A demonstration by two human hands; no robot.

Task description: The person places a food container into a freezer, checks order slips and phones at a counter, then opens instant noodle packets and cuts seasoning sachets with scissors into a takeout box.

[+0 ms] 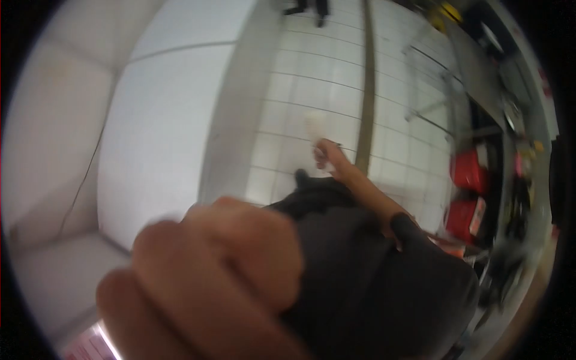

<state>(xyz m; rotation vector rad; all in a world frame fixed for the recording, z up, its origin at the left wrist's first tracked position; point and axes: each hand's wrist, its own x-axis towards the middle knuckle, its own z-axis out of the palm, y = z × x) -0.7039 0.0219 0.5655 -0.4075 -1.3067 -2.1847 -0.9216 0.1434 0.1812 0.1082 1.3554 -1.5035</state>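
Observation:
My left hand (210, 270) looms large and blurred at the lower left, close to the camera. Its fingers are curled in, and whatever they may hold is hidden. Farther out, my right hand (328, 157) is held low in front of my dark shirt (360, 270), over the tiled floor. Its fingers are closed around a pale, whitish object (314, 125) that points away from me. Motion blur and the white tiles behind it keep me from telling its kind.
A long white panel-like surface (165, 132) runs along the left. White floor tiles (294, 90) are crossed by a brown strip (368, 90). Red containers (470, 171) sit on the right under a cluttered counter. At the top, a person's dark legs (321, 9) show.

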